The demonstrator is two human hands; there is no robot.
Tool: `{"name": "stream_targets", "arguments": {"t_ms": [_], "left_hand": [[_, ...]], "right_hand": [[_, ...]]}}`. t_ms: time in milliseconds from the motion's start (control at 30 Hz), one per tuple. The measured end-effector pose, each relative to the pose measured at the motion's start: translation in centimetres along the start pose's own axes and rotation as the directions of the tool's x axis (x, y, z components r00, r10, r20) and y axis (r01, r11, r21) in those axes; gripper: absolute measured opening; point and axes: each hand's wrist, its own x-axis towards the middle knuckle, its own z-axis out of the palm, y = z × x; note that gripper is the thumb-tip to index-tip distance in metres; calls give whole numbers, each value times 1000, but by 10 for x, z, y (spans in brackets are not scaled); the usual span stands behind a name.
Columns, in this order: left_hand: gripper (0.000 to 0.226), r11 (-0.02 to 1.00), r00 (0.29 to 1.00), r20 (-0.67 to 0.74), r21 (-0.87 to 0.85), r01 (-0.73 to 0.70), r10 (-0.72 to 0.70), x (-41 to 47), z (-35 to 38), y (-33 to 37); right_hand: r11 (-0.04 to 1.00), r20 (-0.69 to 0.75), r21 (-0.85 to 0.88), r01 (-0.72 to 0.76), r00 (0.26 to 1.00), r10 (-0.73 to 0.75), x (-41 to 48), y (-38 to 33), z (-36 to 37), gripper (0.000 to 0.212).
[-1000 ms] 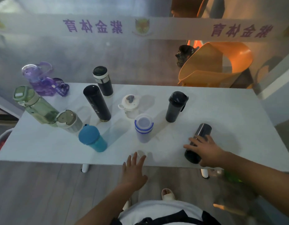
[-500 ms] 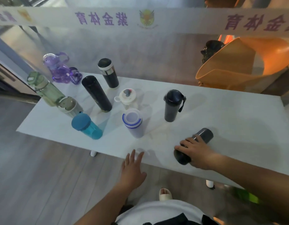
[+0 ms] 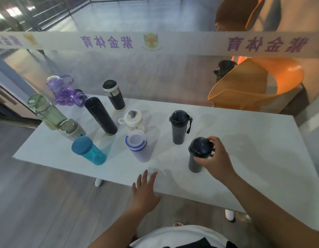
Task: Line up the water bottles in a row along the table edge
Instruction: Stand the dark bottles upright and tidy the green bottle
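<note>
9 bottles scattered on table point(image 3: 244, 140), 1 dark bottle point(image 3: 197, 155) upright near the front edge, clasped by right hand point(image 3: 215, 158) at lid and side; left hand point(image 3: 145, 191) open, empty, nearer the white bottle point(image 3: 137, 145).

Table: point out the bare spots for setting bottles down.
Table: bare right of the dark bottle in the right hand, and along the near edge between left hand and teal bottle. Crowded at far left.
</note>
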Motion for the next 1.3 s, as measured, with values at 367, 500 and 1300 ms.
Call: {"name": "stream_targets", "arguments": {"t_ms": [367,500,1300], "left_hand": [[82,996,998,13,-70,-53,54,7,-31,-6],[80,979,980,75,-102,-174,182,-3,-72,-12],[55,845,894,-426,-523,-117,-140,-36,-318,-371]], "right_hand": [[999,10,-2,-44,999,44,-15,-2,25,81],[988,15,-138,-67,997,70,-18,-17,24,93],[869,492,-142,475,795,-354,39,-342,391,67]]}}
